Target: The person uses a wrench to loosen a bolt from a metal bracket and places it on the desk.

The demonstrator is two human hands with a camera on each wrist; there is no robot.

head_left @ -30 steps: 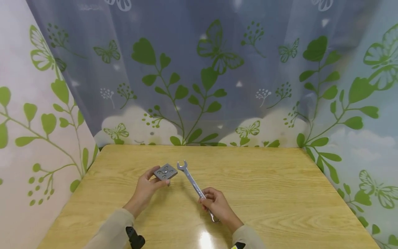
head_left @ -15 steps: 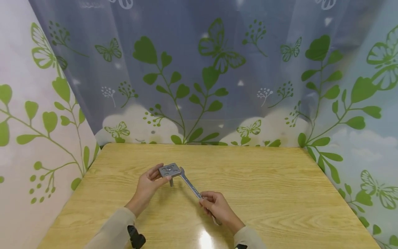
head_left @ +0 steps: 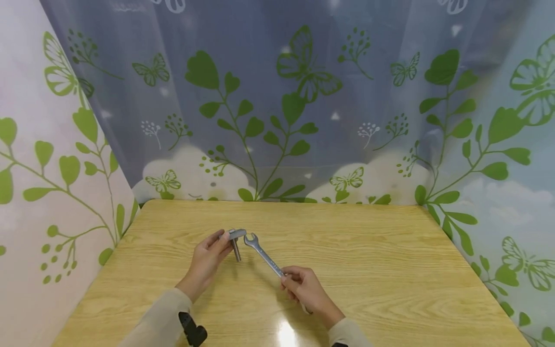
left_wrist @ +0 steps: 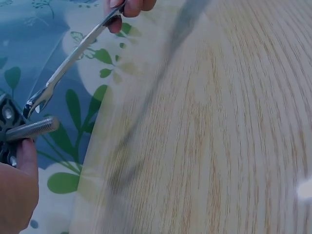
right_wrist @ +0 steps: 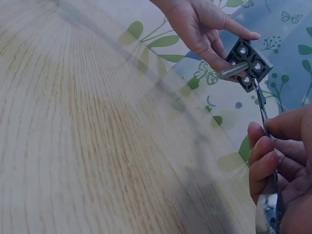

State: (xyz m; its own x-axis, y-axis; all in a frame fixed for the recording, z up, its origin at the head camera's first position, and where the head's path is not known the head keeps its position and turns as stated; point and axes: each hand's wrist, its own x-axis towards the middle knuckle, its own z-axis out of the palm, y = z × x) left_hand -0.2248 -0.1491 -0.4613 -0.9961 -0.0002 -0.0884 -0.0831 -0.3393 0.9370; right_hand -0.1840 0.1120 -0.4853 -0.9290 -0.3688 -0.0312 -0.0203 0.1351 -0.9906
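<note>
My left hand [head_left: 203, 262] pinches a square metal plate [head_left: 237, 234] between thumb and fingers, above the table. A threaded bolt [left_wrist: 36, 128] sticks out from the middle of the plate and points down in the head view. Around it, holes show near the plate's corners in the right wrist view. My right hand [head_left: 307, 288] grips a combination wrench [head_left: 270, 260] by its shank. The wrench's open end is right at the plate's right edge, and its ring end [right_wrist: 267, 214] lies on the near side of the right hand.
Both hands are over a wood-grain table [head_left: 368, 250]. A curtain [head_left: 269, 96] printed with leaves and butterflies hangs behind its far edge. Similar printed cloth [head_left: 56, 193] stands along the left side, and more on the right. A black strap device [head_left: 191, 330] is on the left sleeve.
The left hand has tilted the plate so its face turns edge-on and the bolt below comes into view. The plate and wrench jaw have come together from a small gap.
</note>
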